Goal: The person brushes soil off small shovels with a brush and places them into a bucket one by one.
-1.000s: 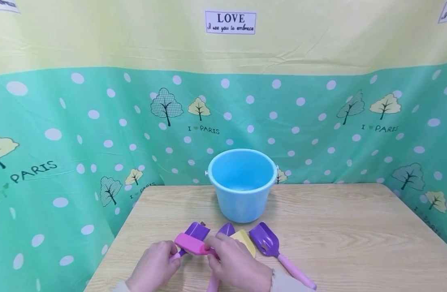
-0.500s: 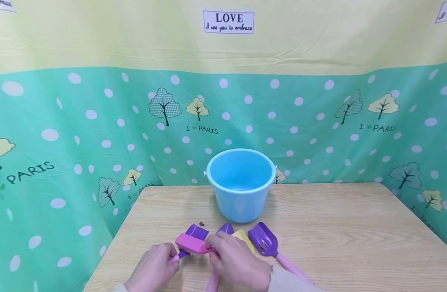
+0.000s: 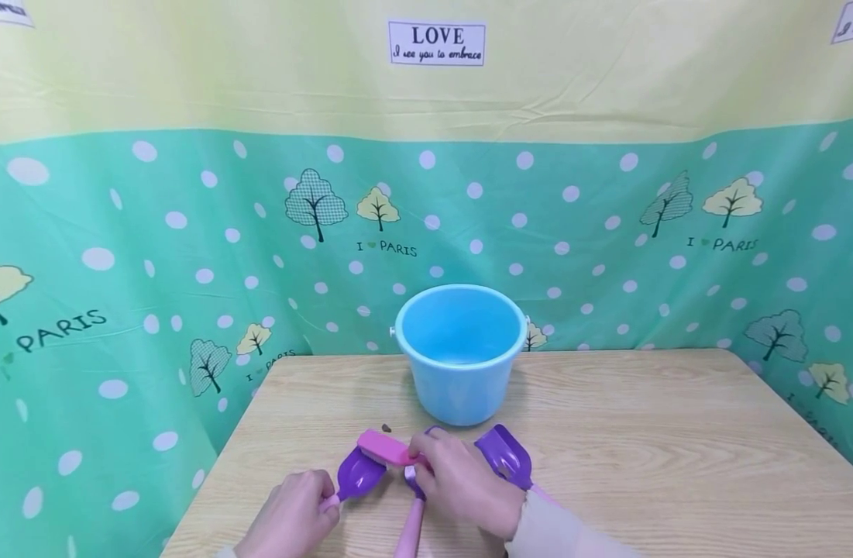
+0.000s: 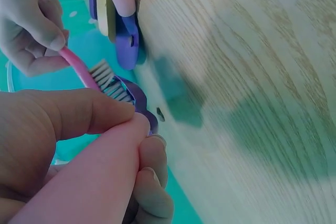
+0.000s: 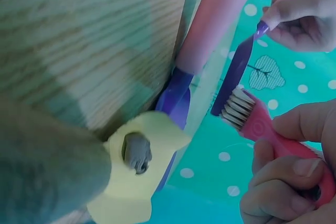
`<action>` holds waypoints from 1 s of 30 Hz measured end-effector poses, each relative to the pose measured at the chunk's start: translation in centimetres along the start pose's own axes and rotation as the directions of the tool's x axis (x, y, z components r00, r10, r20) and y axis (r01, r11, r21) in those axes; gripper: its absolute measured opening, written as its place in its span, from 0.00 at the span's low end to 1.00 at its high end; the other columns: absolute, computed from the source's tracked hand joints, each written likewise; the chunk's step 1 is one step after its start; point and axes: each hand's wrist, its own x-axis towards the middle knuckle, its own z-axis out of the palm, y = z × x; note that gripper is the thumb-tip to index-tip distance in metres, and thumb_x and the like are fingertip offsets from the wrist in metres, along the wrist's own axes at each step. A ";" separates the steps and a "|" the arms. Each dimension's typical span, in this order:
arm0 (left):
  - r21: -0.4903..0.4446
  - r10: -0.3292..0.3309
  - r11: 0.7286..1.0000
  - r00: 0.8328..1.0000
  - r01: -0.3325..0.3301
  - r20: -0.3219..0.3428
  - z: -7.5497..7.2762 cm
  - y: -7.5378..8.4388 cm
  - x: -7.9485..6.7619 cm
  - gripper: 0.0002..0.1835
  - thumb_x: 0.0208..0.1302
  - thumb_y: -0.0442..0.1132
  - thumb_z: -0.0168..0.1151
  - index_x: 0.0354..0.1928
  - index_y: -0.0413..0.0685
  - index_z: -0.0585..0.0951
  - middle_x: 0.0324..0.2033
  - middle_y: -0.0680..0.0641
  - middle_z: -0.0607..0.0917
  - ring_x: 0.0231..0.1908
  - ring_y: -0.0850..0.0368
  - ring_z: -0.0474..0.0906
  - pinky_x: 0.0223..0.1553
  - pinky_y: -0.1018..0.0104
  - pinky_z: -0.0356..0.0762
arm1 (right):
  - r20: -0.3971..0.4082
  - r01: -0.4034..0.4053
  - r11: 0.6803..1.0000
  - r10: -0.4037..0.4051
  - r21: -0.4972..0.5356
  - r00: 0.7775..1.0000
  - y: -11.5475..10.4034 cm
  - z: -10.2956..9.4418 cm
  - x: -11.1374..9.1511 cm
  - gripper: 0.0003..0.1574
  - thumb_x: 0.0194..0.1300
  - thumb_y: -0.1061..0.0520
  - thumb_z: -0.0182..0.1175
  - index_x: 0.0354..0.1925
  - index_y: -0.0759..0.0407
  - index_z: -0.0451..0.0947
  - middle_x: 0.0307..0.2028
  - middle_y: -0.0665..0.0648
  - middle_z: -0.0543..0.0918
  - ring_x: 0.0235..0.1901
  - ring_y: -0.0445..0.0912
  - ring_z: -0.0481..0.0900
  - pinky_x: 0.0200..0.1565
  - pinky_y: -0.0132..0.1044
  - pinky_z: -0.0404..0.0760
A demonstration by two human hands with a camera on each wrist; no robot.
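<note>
My left hand [image 3: 290,511] grips the pink handle [image 4: 89,177] of a purple toy shovel [image 3: 359,474], its hollow turned up in the head view. My right hand [image 3: 468,484] holds a pink brush [image 3: 383,448] by its handle. The brush's pale bristles [image 5: 237,109] meet the shovel's blade near its front edge. A small dark crumb [image 3: 386,428] lies on the table just beyond the brush head. Whether anything lies in the shovel cannot be made out.
A light blue bucket [image 3: 461,391] stands behind the hands. Another purple shovel [image 3: 506,457] lies to the right, and a pink-handled tool [image 3: 411,527] between the hands. In the right wrist view, a yellow scoop [image 5: 131,198] bears a grey-brown lump [image 5: 137,153].
The left hand has turned the shovel so its hollow shows. The brush has moved right and away from me, to the blade's front edge. The right hand now covers the yellow scoop in the head view.
</note>
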 end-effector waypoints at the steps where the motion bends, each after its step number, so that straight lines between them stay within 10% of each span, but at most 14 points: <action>1: 0.001 -0.002 1.000 1.000 0.002 0.001 0.0 0.0 0.0 0.06 0.45 0.32 0.66 0.23 0.49 0.78 0.16 0.56 0.71 0.19 0.61 0.66 0.21 0.69 0.65 | 0.007 -0.012 1.000 0.012 0.005 1.000 0.1 -0.1 0.1 0.09 0.63 0.55 0.62 0.43 0.47 0.78 0.30 0.41 0.71 0.25 0.34 0.70 0.25 0.27 0.72; 30: -0.001 -0.014 1.000 1.000 0.014 0.008 0.4 -0.2 0.1 0.06 0.47 0.32 0.66 0.23 0.49 0.77 0.17 0.56 0.72 0.19 0.61 0.66 0.21 0.69 0.66 | -0.047 0.063 0.996 -0.060 0.067 0.997 -0.6 -1.5 0.5 0.11 0.64 0.58 0.59 0.45 0.51 0.78 0.31 0.41 0.72 0.29 0.35 0.70 0.31 0.28 0.73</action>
